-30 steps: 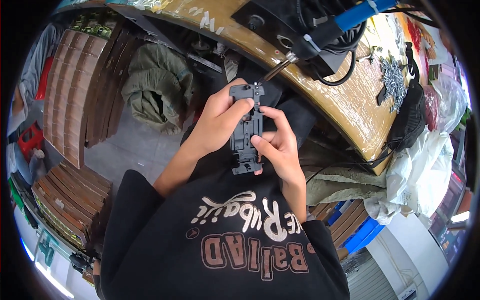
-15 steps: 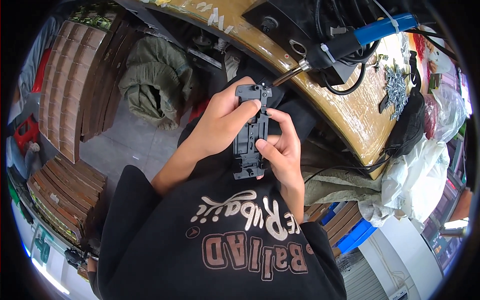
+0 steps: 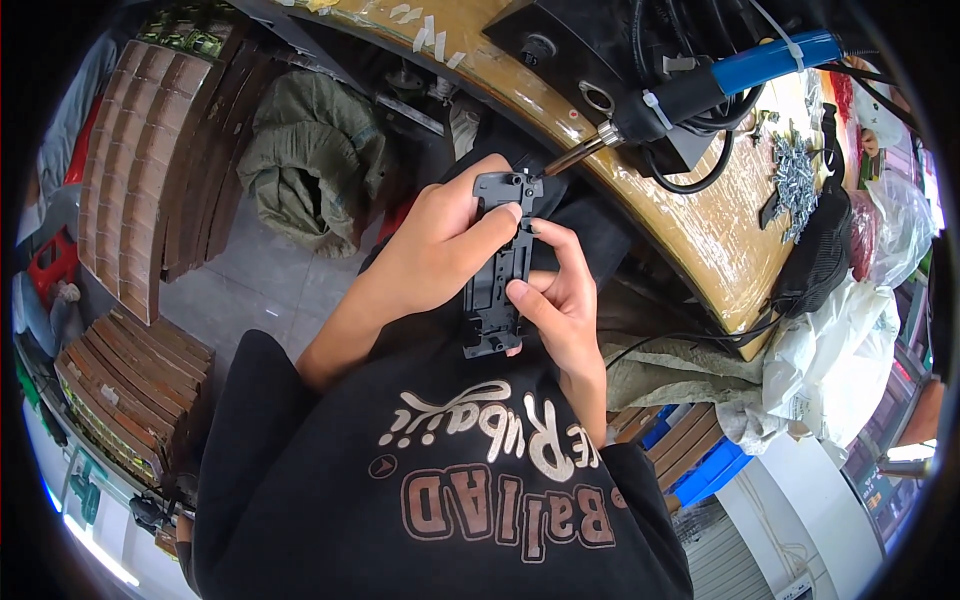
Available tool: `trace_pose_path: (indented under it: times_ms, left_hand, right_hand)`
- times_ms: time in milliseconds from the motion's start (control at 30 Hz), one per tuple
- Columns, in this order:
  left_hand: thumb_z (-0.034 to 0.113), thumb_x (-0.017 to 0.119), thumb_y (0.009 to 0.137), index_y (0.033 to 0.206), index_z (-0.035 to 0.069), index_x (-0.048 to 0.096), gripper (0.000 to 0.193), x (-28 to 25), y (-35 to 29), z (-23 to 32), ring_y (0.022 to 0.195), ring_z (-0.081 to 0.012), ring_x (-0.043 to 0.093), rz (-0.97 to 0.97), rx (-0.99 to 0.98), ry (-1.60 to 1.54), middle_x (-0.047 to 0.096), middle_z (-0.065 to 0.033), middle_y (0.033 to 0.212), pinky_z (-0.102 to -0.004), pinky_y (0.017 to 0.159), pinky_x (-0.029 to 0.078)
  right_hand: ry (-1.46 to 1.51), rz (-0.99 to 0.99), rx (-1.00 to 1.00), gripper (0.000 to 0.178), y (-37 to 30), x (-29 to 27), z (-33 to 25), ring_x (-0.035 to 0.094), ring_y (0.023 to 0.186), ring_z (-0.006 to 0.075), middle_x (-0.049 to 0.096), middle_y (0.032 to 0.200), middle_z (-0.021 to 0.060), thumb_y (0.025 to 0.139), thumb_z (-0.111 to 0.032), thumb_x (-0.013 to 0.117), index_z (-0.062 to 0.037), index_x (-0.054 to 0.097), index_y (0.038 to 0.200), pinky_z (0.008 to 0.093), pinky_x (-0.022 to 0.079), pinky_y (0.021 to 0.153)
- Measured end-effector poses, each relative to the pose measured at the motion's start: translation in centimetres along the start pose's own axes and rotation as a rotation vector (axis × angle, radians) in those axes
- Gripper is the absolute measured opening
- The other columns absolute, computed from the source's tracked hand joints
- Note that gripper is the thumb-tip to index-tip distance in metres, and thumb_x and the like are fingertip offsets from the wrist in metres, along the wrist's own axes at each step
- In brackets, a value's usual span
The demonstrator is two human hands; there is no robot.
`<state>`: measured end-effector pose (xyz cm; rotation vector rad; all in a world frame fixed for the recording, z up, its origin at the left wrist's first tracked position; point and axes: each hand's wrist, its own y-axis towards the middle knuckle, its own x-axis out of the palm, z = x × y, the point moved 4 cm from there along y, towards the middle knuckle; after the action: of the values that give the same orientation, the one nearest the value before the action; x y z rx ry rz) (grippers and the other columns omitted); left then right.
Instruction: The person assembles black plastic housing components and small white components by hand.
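Observation:
Both hands hold a long black plastic housing (image 3: 497, 188) upright over my lap, its moulded inner side with ribs and posts facing up. My left hand (image 3: 430, 250) grips the upper left side, thumb pressed on the inner face. My right hand (image 3: 565, 305) grips the right edge, thumb on the middle and index finger near the upper part; its other fingers are partly hidden behind. At the housing's upper right corner is the metal tip of a soldering iron (image 3: 770, 65) with a blue and black handle. Whether the tip touches the plastic I cannot tell.
A black box (image 3: 560, 60) with cables sits on the film-covered workbench (image 3: 690, 235). A heap of small screws (image 3: 793, 185) lies there too. Stacked brown trays (image 3: 125, 170) and a green sack (image 3: 310, 150) stand left; a white plastic bag (image 3: 835, 345) is at right.
The housing has shifted very slightly down at its upper end, and its lower end has moved a little left. Both hands keep their hold.

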<state>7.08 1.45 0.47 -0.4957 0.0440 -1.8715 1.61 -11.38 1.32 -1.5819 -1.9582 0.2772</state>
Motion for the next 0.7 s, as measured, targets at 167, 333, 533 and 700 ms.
trace_pose_path:
  times_ms: [167,333,533,700]
  left_hand:
    - [0.008,0.047,0.083,0.08,0.002,0.044,0.007,-0.1,0.4,-1.0,0.058,-0.0014,0.035,0.002,-0.016,-0.029,0.041,0.0042,0.062,-0.0207,0.049,0.03]
    - [0.007,0.047,0.083,0.082,0.003,0.046,0.005,0.0,0.8,-0.9,0.061,-0.0011,0.036,0.008,0.007,-0.096,0.041,0.0048,0.066,-0.019,0.051,0.031]
    - [0.006,0.047,0.083,0.082,0.004,0.046,0.002,-0.1,0.8,-0.6,0.062,-0.0004,0.037,-0.002,0.001,-0.128,0.042,0.0049,0.069,-0.0179,0.052,0.031]
    - [0.007,0.048,0.083,0.083,0.004,0.047,0.003,-0.3,0.6,-0.9,0.063,-0.0011,0.038,-0.016,-0.019,-0.157,0.043,0.005,0.07,-0.0176,0.054,0.032]
  right_hand:
    - [0.001,0.008,0.014,0.046,0.5,-0.5,0.6,0.047,0.05,0.005,0.055,0.061,0.0032,0.083,-0.002,0.054,-0.0044,0.031,0.122,0.0178,0.037,0.047]
    - [0.042,0.007,0.016,0.045,0.8,-0.5,0.3,0.047,0.046,0.006,0.055,0.06,0.004,0.083,-0.002,0.054,-0.0048,0.032,0.121,0.0184,0.037,0.043]
    - [0.08,-0.038,0.003,0.044,1.0,-0.4,-0.1,0.048,0.048,0.0056,0.056,0.062,0.0039,0.083,-0.002,0.053,-0.0041,0.032,0.121,0.0181,0.038,0.045]
    - [0.052,-0.047,-0.044,0.044,0.7,-0.3,-0.2,0.048,0.049,0.0053,0.056,0.062,0.0036,0.083,-0.003,0.054,-0.0038,0.032,0.122,0.0181,0.038,0.047]
